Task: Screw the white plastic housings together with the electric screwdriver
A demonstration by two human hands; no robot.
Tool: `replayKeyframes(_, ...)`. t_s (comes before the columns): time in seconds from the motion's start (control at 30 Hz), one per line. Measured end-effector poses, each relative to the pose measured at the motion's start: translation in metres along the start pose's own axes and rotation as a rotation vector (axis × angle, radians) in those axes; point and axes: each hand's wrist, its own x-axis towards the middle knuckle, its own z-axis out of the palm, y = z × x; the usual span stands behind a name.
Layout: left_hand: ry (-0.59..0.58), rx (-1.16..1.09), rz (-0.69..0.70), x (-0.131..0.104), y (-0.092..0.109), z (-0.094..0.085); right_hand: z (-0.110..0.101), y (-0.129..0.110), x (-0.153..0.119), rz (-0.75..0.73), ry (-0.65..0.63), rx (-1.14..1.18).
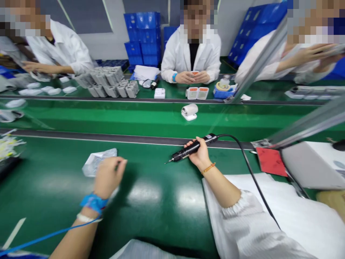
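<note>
My right hand (198, 153) is wrapped round a black electric screwdriver (192, 148), its bit pointing left and a black cable running off its back end. My left hand (109, 174), with a blue strap at the wrist, is above the green table beside a clear plastic bag (94, 162). Its fingers are curled and blurred, and part of the bag is hidden behind them; whether the fingers touch anything cannot be made out.
A white device with a grey cuff (190, 110) sits on the green belt ahead. White sheets (269, 208), a red pad (271, 162) and a white box (312, 163) are at right. Several people in white coats sit opposite, near stacked grey parts (107, 81).
</note>
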Motion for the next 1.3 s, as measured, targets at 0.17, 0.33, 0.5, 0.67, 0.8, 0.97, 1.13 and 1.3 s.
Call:
replayKeyframes(0.17,-0.335,-0.238,0.269,0.014,0.07,0.043,0.0,-0.002,0.001,0.022,0.0,-0.038)
replayKeyframes(0.33,-0.38,-0.196,0.237,0.022,0.091,0.066,0.0,-0.003,0.001,0.033,0.009,-0.036)
replayKeyframes(0.5,-0.323,-0.22,0.213,0.021,0.093,0.073,0.0,-0.003,-0.001,0.026,0.017,-0.014)
replayKeyframes(0.67,-0.311,-0.22,0.209,0.019,0.094,0.077,0.001,-0.001,-0.003,0.015,0.022,-0.007)
replayKeyframes(0.8,-0.304,-0.214,0.196,0.019,0.094,0.077,0.001,-0.002,-0.003,0.014,0.044,0.005)
replayKeyframes(0.97,-0.291,-0.224,0.195,0.02,0.094,0.077,0.001,-0.002,-0.004,0.023,0.043,0.007)
replayKeyframes(1.13,-0.265,-0.197,0.225,0.02,0.095,0.078,0.002,-0.002,-0.005,0.026,0.04,0.005)
replayKeyframes(1.3,-0.217,-0.113,0.301,0.018,0.096,0.076,0.003,-0.002,-0.006,0.022,0.045,0.002)
